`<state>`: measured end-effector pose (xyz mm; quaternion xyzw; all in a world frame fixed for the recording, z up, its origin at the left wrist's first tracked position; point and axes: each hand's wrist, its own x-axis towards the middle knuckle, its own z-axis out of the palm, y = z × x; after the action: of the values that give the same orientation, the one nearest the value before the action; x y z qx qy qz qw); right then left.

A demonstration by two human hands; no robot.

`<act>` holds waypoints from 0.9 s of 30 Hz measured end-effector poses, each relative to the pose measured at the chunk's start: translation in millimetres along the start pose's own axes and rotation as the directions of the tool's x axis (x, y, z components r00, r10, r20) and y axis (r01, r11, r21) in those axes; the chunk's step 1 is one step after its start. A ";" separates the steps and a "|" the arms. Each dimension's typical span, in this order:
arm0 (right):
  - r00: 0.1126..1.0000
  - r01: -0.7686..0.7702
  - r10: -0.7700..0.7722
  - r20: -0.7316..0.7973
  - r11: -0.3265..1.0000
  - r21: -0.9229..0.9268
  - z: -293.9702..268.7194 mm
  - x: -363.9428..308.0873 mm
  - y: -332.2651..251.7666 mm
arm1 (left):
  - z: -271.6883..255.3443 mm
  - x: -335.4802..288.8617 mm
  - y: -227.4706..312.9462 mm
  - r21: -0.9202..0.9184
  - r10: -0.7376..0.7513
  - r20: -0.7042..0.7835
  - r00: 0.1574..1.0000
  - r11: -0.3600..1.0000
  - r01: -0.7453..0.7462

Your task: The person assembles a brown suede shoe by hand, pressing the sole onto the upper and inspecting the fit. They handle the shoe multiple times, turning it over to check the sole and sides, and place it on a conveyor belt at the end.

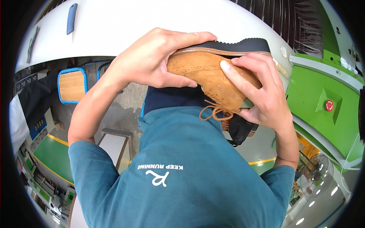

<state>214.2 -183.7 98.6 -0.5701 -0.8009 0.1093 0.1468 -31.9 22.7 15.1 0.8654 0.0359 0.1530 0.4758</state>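
Between my hands is a tan suede lace-up shoe (194, 62), tipped so that its black ridged sole (243, 46) faces away from me and its brown laces (215, 111) hang toward my shirt. My left hand (154, 57) grips the toe end, fingers along the sole and thumb against the upper. At the heel end my right hand (268, 91) is closed round the shoe, its index finger lying along the upper and its other fingers near the sole edge. The shoe's inside is mostly hidden by my right hand.
A white worktable (114, 22) stretches in front of me. On its left lie a blue-handled tool (71, 19) and a thin dark strip (32, 45). A green machine (315, 91) with a red button stands at right; a wooden-seated stool (72, 85) is at left.
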 end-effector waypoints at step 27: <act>0.881 0.426 0.249 -0.402 -0.047 0.904 8.1 131.9 60.0 | -51.3 36.4 94.0 0.115 0.075 -0.532 0.844 0.993 -0.016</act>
<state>223.7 -39.6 85.1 -0.2357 -0.4456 0.5044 0.7011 -20.5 20.7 127.6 0.8132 0.1547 0.3971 0.3964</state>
